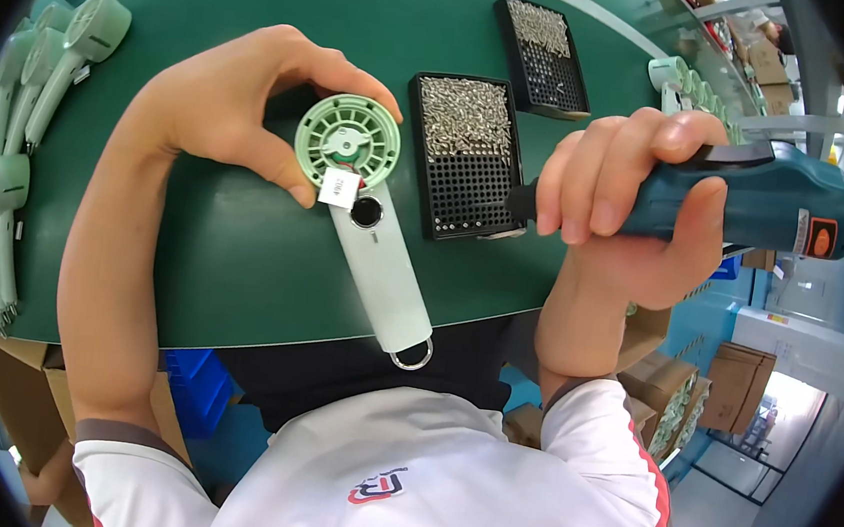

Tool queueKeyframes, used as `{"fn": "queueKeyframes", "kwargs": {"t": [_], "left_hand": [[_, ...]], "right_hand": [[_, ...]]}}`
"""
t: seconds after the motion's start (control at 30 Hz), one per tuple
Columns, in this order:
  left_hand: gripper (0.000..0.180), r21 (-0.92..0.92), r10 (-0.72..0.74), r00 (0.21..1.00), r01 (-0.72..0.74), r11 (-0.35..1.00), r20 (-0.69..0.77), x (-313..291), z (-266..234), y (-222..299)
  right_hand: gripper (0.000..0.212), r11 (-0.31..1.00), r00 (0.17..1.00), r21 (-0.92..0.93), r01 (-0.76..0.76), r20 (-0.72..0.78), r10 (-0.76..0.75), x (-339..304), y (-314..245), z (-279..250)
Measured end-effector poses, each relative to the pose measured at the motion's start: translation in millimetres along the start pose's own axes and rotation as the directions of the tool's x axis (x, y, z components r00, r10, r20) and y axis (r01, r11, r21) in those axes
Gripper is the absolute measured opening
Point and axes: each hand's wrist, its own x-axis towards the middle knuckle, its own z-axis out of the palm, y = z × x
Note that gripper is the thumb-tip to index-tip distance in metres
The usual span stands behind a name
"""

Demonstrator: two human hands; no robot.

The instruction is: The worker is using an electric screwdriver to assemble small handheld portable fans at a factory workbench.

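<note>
My left hand is closed round the round head of a pale green handheld fan. The fan's head shows open, with a slotted ring, a hub, a few wires and a white label on it. Its handle slants toward me, with a dark round button and a metal ring at the end. In my right hand is a teal electric screwdriver, lying nearly level with its tip pointing left. That tip is over the lower right of a black screw tray, whose holes hold small silver screws; whether it touches one I cannot tell.
A second black screw tray lies farther back. Several pale green fans are piled at the left edge of the green table, and more fans stand at the far right. Cardboard boxes and a blue bin sit below.
</note>
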Motion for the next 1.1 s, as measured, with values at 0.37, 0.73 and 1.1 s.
{"fn": "queueKeyframes", "kwargs": {"t": [0.37, 0.73, 1.1], "left_hand": [[0.073, 0.001, -0.014, 1.0, 0.014, 1.0, -0.019, -1, 7, -1], [0.074, 0.004, 0.01, 1.0, -0.009, 1.0, -0.021, -1, 5, -3], [0.073, -0.002, 0.023, 1.0, -0.023, 1.0, -0.016, 1, 5, -2]], "right_hand": [[0.039, 0.933, 0.965, -0.252, -0.256, -0.13, 0.229, -12, -19, 19], [0.038, 0.913, 0.96, -0.299, -0.278, -0.13, 0.25, -10, -18, 21], [0.032, 0.955, 0.97, -0.17, -0.242, -0.059, 0.236, -10, -16, 17]]}}
